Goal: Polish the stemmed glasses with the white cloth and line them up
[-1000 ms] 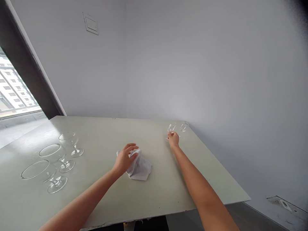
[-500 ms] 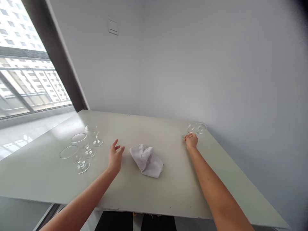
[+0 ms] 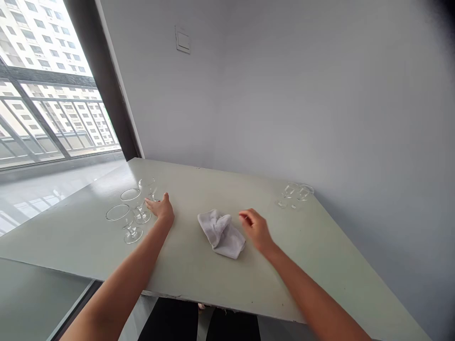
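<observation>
My left hand (image 3: 161, 208) reaches left over the pale table (image 3: 185, 270) with its fingers apart, holding nothing, right beside three wide stemmed glasses (image 3: 133, 208); its fingertips are at the farthest one. My right hand (image 3: 256, 228) hovers open just right of a crumpled white cloth (image 3: 221, 233) in the middle of the table, a little apart from it. Two small stemmed glasses (image 3: 295, 195) stand at the far right corner, away from both hands.
A grey wall runs behind and to the right of the table, with a switch plate (image 3: 184, 40) high up. A dark window frame (image 3: 103, 80) and a large window stand at the left. The table's near edge is just in front of me.
My right hand has let go of the small glasses at the far right and come back beside the cloth. My left hand has moved left from the cloth to the wide glasses.
</observation>
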A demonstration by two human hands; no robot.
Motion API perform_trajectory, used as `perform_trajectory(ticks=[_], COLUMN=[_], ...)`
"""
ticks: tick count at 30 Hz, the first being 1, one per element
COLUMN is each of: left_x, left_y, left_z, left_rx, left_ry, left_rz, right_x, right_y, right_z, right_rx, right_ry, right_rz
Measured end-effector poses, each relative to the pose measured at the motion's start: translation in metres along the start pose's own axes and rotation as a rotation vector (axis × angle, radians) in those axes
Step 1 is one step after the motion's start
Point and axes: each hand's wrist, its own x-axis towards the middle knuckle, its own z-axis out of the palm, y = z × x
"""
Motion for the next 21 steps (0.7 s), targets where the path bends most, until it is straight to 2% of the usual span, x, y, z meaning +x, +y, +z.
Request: perform_trajectory(ticks=[3,5,7,9,11,13,15,18,20,21], left_x=[0.015,0.022,0.023,0.017,0.003,-0.019,-0.043,-0.078,-0.094,-0.099], left_y=[0.007,0.011,0.012,0.013,0.013,0.015,0.019,0.026,0.030,0.032], left_z=[0.010,0.013,0.015,0.014,0.013,0.011,0.010,0.010,0.010,0.010], left_rx=[0.012,0.024,0.046,0.081,0.126,0.177,0.232,0.306,0.347,0.366], left_ry=[0.126,0.126,0.070,-0.019,-0.131,-0.261,-0.398,-0.568,-0.648,-0.679], left_rz=[-0.079,-0.088,-0.076,-0.032,0.058,0.192,0.352,0.561,0.667,0.712], right_x=[-0.012,-0.015,-0.013,-0.006,0.004,0.015,0.023,0.026,0.023,0.021], right_y=[-0.039,-0.047,-0.040,-0.026,-0.012,-0.005,-0.007,-0.023,-0.036,-0.041], right_z=[0.035,0.058,0.075,0.081,0.077,0.064,0.049,0.033,0.032,0.033], right_rx=[-0.219,-0.366,-0.359,-0.094,0.235,0.413,0.483,0.655,0.660,0.597], right_ry=[-0.154,-0.240,-0.297,-0.249,-0.114,0.007,0.086,0.248,0.290,0.266], right_rz=[-0.289,-0.335,-0.240,-0.003,0.245,0.387,0.425,0.442,0.376,0.313])
